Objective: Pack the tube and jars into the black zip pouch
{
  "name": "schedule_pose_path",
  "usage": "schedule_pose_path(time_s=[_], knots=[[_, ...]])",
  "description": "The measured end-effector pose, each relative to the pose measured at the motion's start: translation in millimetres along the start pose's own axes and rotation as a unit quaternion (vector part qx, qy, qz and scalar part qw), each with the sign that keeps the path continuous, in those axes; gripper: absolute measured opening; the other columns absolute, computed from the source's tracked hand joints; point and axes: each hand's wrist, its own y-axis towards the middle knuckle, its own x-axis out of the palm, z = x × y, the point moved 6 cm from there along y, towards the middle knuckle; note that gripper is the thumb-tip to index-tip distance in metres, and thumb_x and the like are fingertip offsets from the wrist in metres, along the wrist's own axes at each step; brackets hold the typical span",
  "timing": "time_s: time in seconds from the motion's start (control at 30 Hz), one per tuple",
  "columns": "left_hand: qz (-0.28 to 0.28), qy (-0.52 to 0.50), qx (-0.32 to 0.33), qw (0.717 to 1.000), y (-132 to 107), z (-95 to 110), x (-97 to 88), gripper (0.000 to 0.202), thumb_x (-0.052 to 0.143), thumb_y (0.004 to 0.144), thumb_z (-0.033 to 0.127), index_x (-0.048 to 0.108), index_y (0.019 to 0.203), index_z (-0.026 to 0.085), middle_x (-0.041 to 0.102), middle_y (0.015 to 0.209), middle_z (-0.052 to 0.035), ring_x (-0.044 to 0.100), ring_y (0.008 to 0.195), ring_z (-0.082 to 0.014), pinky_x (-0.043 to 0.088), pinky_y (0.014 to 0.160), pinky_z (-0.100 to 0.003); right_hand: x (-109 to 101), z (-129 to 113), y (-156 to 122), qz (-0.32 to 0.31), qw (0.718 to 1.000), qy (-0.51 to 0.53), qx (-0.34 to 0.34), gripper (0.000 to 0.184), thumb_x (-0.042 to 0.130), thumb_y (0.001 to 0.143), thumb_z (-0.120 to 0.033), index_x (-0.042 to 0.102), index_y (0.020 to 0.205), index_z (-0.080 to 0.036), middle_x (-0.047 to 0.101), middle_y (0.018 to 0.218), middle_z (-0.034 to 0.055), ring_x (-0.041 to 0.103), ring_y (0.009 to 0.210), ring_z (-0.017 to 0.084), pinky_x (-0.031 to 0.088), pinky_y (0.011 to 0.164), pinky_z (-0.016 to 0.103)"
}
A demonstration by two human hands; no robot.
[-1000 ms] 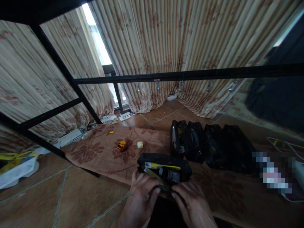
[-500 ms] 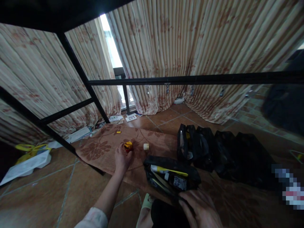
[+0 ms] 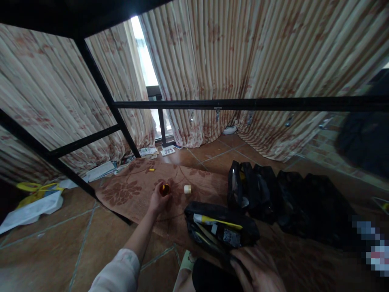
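Observation:
My left hand reaches out over the patterned rug and closes around a small red and yellow round object. My right hand holds the near edge of an open black pouch with a yellow pen and cards showing inside. A small white cylinder lies on the rug just right of my left hand.
A row of black pouches stands behind the open one. A small yellow piece lies farther back on the rug. Black metal frame bars cross in front of striped curtains. Papers and a white bag lie on the tiled floor at left.
My left hand left the pouch, reached forward to the red and yellow object and closed on it. The right hand stayed on the pouch.

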Motion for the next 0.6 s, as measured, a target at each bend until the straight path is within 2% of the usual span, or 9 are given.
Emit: schedule_pose_path(time_s=[0.07, 0.17, 0.3, 0.43, 0.6], knots=[[0.009, -0.023, 0.015, 1.0, -11.6, 4.3, -3.4, 0.071, 0.071, 0.071, 0.019, 0.043, 0.135, 0.016, 0.063, 0.124, -0.013, 0.063, 0.113, -0.0218, 0.047, 0.098, -0.034, -0.3, -0.3, 0.1, -0.002, 1.0, -0.002, -0.001, 0.014, 0.06, 0.087, -0.025, 0.064, 0.1, -0.028, 0.072, 0.086, -0.0009, 0.069, 0.077, 0.018, 0.051, 0.074, 0.032], [0.028, -0.044, 0.046, 0.998, -34.1, 21.6, -11.2, 0.074, 0.073, 0.071, 0.024, 0.042, 0.138, 0.021, 0.064, 0.121, -0.0101, 0.062, 0.111, -0.0232, 0.047, 0.099, -0.039, -0.8, -0.3, -0.9, 0.002, 1.0, -0.009, 0.002, 0.013, 0.06, 0.087, -0.026, 0.064, 0.1, -0.028, 0.072, 0.087, -0.0005, 0.069, 0.077, 0.018, 0.051, 0.072, 0.031], [0.032, -0.106, 0.113, 0.987, -70.5, 64.0, -20.2, 0.071, 0.074, 0.073, 0.029, 0.042, 0.137, 0.024, 0.061, 0.126, -0.0093, 0.062, 0.112, -0.0233, 0.047, 0.099, -0.041, -1.3, -0.9, -1.4, 0.006, 1.0, -0.023, -0.003, 0.015, 0.062, 0.086, -0.028, 0.064, 0.101, -0.028, 0.072, 0.087, -0.0012, 0.069, 0.077, 0.018, 0.05, 0.07, 0.03], [0.033, -0.142, 0.119, 0.982, -107.5, 104.4, -24.3, 0.063, 0.073, 0.074, 0.024, 0.046, 0.131, 0.024, 0.059, 0.125, -0.0075, 0.061, 0.112, -0.0208, 0.049, 0.098, -0.037, -1.7, -1.6, -0.4, 0.019, 0.999, -0.036, -0.009, 0.017, 0.061, 0.086, -0.029, 0.063, 0.103, -0.027, 0.072, 0.089, -0.0014, 0.069, 0.08, 0.018, 0.049, 0.075, 0.032], [-0.009, -0.155, 0.14, 0.978, -143.3, 142.7, -20.4, 0.059, 0.071, 0.073, 0.019, 0.047, 0.128, 0.023, 0.06, 0.123, -0.0067, 0.06, 0.112, -0.0207, 0.047, 0.101, -0.038, -2.3, -3.2, 1.5, 0.029, 0.999, -0.035, 0.017, 0.014, 0.058, 0.088, -0.031, 0.063, 0.101, -0.027, 0.072, 0.09, -0.0003, 0.069, 0.08, 0.02, 0.048, 0.075, 0.036]])
